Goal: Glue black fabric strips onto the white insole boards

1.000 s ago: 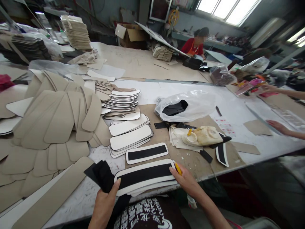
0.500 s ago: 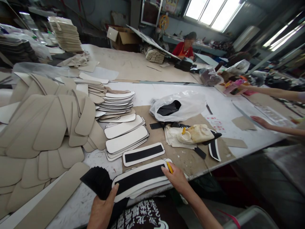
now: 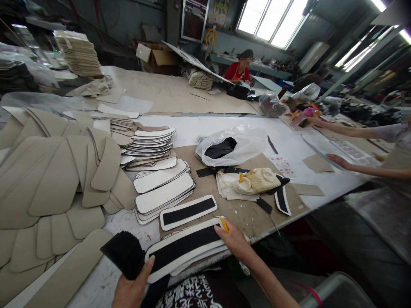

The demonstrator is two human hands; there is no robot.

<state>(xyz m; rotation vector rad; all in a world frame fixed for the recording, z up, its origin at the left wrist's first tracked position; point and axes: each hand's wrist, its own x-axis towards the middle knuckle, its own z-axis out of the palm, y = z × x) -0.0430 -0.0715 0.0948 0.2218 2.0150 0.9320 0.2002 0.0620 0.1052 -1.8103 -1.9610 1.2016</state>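
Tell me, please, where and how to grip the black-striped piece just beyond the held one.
Probably by its rounded right end, coming from the right: this piece lies flat, bare brown sheet lies beyond that end, and a white stack sits near its left end.

the dark lap cloth [image 3: 233, 295] bears white chinese characters [image 3: 194, 291], 龙 and 米 legible.

A window [image 3: 272, 21] glares white above my dim remote background; wide-angle distortion stretches the edges, softening distant detail.
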